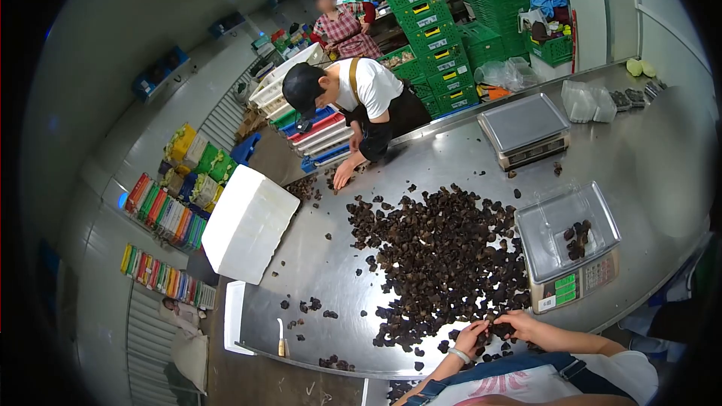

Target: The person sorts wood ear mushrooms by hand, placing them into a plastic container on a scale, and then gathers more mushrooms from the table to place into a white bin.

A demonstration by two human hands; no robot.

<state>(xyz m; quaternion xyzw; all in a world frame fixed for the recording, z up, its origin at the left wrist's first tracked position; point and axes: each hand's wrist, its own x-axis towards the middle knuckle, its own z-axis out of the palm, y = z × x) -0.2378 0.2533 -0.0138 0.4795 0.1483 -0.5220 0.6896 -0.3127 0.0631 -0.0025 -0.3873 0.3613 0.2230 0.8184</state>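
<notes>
A wide heap of dark brown, lumpy mushroom-like pieces covers the middle of the steel table. At its near edge, my left hand, with a pale bracelet on the wrist, has its fingers curled on some of the pieces. My right hand is close beside it, thumb and fingers closed around dark pieces. Small parts of the fingertips are hidden. Just beyond my right hand stands a scale bearing a clear plastic tray, which has a few dark pieces in it.
Across the steel table, a co-worker in a black cap reaches toward scattered pieces. A white foam box is tilted at the left, near a small knife. A second scale, clear trays and stacked green crates are farther back.
</notes>
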